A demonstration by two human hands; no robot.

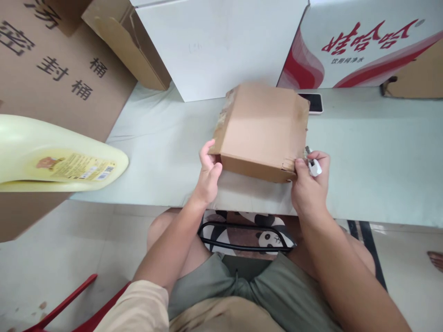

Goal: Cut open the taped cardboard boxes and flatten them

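- So the dark-screened phone with a pale edge (pixel 315 103) is partly hiding behind the box's far right corner.
- The big pale-yellow plastic bottle (pixel 62 157) is running off the left edge, and its label's small print is coming out too tiny to read.
- The tall plain white box (pixel 221 46) and the white carton with red swooshes (pixel 346 55) are both getting cut off up top.
- Main thing: the brown cardboard box with worn, torn-looking corners (pixel 265 124) is sitting between the two hands, over the pale-green covered table (pixel 377 161), its insides not showing.
- Left hand (pixel 207 177) is touching the near left corner, fingers curling narrowly at the side and thumb standing just in front; can't really tell if it's pinching the cardboard.
- Right hand (pixel 311 184) is closing around a small white handheld tool (pixel 314 168), while its thumb is pressing on the box's near right corner. The tool's other end is hard to make out, kinda blurry.
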